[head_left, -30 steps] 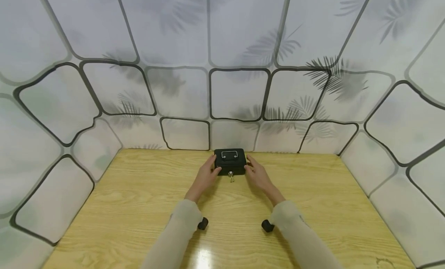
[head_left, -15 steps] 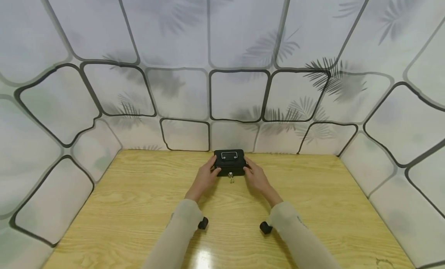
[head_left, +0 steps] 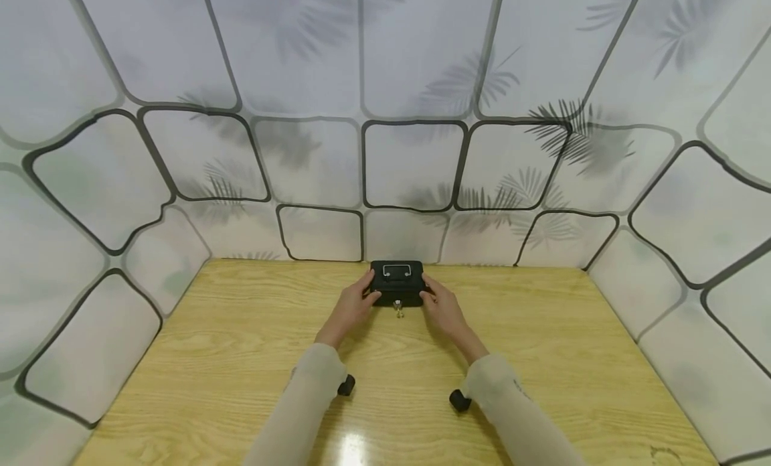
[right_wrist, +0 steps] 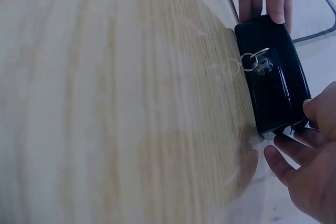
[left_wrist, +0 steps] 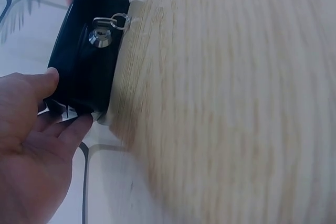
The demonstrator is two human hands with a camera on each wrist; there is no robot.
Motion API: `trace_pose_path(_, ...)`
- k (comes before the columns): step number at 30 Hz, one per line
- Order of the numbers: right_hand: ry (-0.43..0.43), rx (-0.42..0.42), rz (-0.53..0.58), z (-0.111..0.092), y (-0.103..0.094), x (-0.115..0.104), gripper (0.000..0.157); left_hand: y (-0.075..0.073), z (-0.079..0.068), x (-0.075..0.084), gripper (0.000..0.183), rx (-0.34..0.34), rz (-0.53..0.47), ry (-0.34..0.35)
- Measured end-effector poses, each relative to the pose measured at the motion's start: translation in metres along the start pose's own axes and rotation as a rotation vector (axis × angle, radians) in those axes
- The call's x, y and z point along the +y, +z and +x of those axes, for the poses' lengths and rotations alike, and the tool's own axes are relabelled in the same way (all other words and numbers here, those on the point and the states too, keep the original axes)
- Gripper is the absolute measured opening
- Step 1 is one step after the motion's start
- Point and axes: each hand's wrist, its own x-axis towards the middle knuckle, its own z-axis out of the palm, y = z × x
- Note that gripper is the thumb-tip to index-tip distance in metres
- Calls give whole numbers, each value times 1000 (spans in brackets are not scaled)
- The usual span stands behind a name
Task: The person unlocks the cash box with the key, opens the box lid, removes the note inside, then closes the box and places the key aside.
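Observation:
A small black cash box (head_left: 397,293) with a silver folding handle (head_left: 397,270) on its lid sits at the back of the wooden table. Its lid is down. A key (left_wrist: 103,22) on a ring stands in the front lock (right_wrist: 263,65). My left hand (head_left: 353,303) grips the box's left end, thumb at the front corner and fingers along the side. At the opposite end my right hand (head_left: 442,308) holds it likewise, with its thumb on the front corner. The fingers partly hide both ends, and the underside is out of sight.
The wooden table (head_left: 241,359) meets a patterned cloth wall (head_left: 313,165) just behind the box. Similar cloth walls rise at the left and right. A black wrist device (head_left: 460,400) sticks out from the right cuff, another (head_left: 346,385) from the left.
My right hand has closed in from slightly apart and now grips the box's right end. The box has shifted very slightly towards me, with the left hand still on it.

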Motion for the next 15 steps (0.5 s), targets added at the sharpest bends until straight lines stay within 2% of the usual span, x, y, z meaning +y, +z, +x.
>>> trace_pose_path(4,5,11,-8,-5,1,-3,50,-1,-1,-1,63,-11,-13,-4)
trace_pose_path(11,40,-3,25,-12,0,-5,50,-2,-7,-1,63,-26,3,29)
trace_pose_path(15,30,-5,23,-16,0,-4,50,-3,-11,-2,63,-41,5,41)
